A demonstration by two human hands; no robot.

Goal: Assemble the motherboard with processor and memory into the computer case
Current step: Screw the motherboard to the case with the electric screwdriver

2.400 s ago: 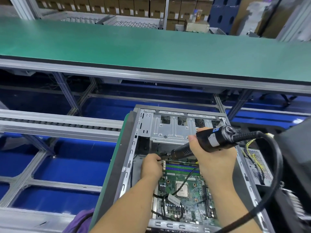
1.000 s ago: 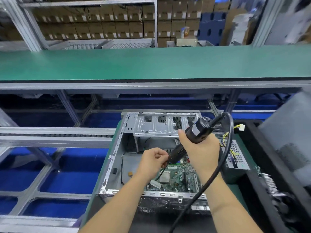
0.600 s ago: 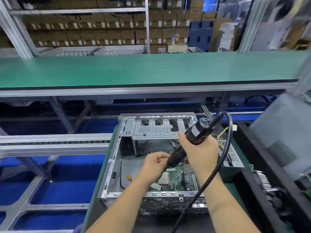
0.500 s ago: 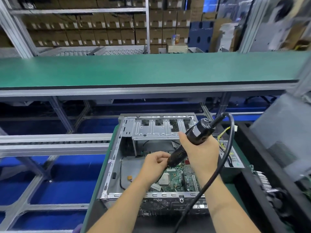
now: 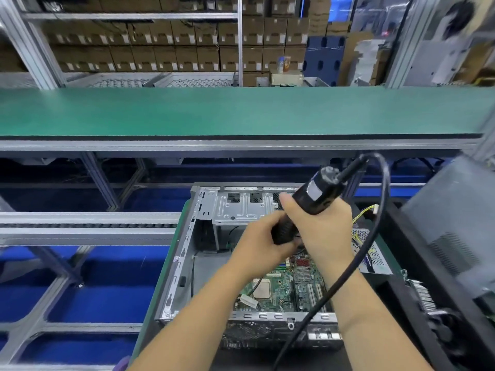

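Observation:
An open metal computer case (image 5: 176, 274) lies on its side in front of me. The green motherboard (image 5: 284, 287) sits inside it, with the silver processor (image 5: 262, 288) showing near its front. My right hand (image 5: 324, 231) grips a black electric screwdriver (image 5: 308, 202), tilted down to the left over the board. My left hand (image 5: 259, 245) is curled round the screwdriver's lower tip end. The bit and the screw are hidden behind my hands. Memory sticks are hidden too.
The tool's black cable (image 5: 375, 223) loops to the right and down past my right forearm. A black tray (image 5: 428, 290) with a grey panel (image 5: 455, 223) stands right of the case. A green conveyor bench (image 5: 241, 111) runs across behind; roller rails (image 5: 88, 226) lie left.
Both hands and the screwdriver have lifted and shifted right, towards the far side of the board. The tool now stands steeper. My left hand has closed further round its tip.

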